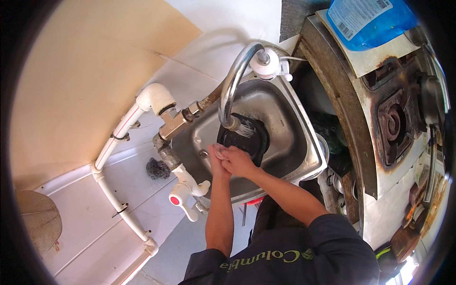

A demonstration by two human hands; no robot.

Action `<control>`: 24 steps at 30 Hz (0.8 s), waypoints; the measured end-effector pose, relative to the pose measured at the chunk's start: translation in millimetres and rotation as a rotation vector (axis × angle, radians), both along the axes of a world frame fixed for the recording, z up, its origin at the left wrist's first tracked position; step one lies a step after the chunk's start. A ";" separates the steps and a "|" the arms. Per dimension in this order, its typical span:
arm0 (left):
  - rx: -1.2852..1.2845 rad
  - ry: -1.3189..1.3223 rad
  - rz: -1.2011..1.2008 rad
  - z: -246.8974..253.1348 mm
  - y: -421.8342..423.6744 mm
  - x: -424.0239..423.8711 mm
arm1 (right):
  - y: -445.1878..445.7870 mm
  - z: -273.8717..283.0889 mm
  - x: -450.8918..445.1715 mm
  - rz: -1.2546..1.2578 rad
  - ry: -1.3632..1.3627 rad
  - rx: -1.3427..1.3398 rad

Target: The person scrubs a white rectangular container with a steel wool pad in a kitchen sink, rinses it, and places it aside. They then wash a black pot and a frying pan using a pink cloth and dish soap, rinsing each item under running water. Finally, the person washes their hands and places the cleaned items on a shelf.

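Note:
My left hand (216, 163) and my right hand (238, 161) are pressed together over the near left side of a stainless steel sink (281, 117). The right hand's fingers overlap the left hand. Something pale shows between the fingers; whether it is foam, a cloth or wet skin cannot be told. Just beyond the hands, a black pan or tray (242, 140) lies in the basin, partly covered by them. Water (245, 131) streams onto it from a curved chrome faucet (233, 82). A drain or overflow hole (203, 153) shows left of my hands.
White pipes (117, 133) and a valve with a red-dotted handle (181, 199) stand left of the sink. A dark scouring pad (157, 169) lies beside them. To the right are a rusty gas stove (392, 117) and a blue bottle (370, 25).

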State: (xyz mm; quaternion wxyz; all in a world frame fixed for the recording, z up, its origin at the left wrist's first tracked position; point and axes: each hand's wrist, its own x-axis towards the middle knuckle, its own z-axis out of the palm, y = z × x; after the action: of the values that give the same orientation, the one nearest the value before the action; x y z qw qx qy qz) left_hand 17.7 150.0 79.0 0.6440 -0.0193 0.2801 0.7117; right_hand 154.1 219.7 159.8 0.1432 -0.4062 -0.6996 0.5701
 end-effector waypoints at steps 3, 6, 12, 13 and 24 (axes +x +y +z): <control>-0.738 0.413 -0.067 34.8 15.3 27.5 | 6.7 32.2 40.1 0.161 -0.253 0.183; -0.702 0.877 0.066 57.6 24.8 30.0 | 7.3 -3.7 72.5 0.123 -0.185 0.376; -0.651 1.331 -0.220 55.6 6.6 48.8 | 52.2 -68.0 53.0 -0.419 -0.191 0.350; -0.668 1.350 -0.242 54.6 9.4 52.0 | 50.1 -70.5 46.9 -0.421 -0.107 0.370; -0.724 1.301 0.105 41.6 18.2 27.2 | -12.3 -29.2 28.6 0.008 -0.137 0.294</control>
State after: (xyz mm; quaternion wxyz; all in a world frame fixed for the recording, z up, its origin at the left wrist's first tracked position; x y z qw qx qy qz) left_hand 44.8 168.3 120.7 0.2668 0.1813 0.8202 0.4725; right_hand 182.7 207.3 130.6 0.1506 -0.4161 -0.7852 0.4331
